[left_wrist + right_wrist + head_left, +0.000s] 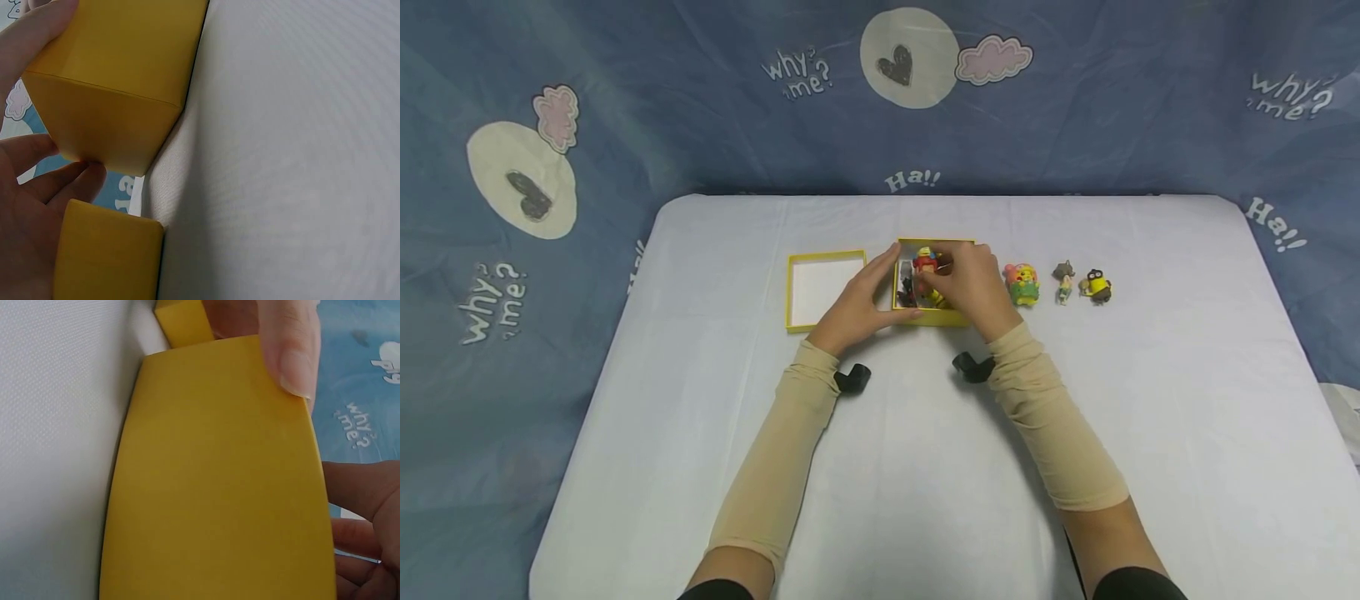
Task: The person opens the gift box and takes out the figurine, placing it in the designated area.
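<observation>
My right hand (973, 279) reaches into the yellow box (942, 318); my left hand (859, 305) grips its side.
Right fingertips bend beside the red figure (925, 261); whether they pinch it I cannot tell. Hasty lifting might snag the dark figure (906, 292) inside; a slack left grip could let the box slide. Left of my left fingers: a white-lined yellow lid (822, 287).
</observation>
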Motion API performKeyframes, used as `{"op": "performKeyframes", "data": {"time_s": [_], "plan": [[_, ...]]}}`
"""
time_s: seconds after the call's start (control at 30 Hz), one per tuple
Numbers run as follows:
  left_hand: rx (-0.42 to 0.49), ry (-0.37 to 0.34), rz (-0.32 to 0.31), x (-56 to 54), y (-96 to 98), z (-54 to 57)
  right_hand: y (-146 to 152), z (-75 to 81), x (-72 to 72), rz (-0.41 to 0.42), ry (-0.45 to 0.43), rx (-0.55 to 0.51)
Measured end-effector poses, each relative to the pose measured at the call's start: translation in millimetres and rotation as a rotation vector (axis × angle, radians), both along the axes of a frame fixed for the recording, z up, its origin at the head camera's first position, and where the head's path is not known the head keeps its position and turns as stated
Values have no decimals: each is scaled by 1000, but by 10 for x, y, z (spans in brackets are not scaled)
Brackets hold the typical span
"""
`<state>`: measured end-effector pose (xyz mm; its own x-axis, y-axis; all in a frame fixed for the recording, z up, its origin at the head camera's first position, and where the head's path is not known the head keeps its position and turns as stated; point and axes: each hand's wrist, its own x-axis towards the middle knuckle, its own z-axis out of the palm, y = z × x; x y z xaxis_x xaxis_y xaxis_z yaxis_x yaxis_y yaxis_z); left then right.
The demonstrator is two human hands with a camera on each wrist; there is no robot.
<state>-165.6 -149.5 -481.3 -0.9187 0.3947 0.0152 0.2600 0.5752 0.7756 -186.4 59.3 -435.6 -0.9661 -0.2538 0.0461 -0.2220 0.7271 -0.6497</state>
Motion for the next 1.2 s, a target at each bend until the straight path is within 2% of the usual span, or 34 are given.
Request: {"op": "performKeyframes", "data": {"time_s": [0.17, 0.3, 0.67, 0.93, 1.2], "plan": [[-5, 0, 5, 2, 4, 6, 55, 19, 13, -29, -64, -29], [-7, 4, 7, 6, 12, 16, 104, 38, 28, -29, -82, -70], [-9, 0, 14, 9, 19, 13, 275, 67, 90, -7, -45, -164], [-23, 2, 22, 17, 19, 13, 383, 110, 136, -15, -55, -231], [-18, -19, 28, 17, 26, 16, 497, 178, 143, -42, -35, -230]]}}
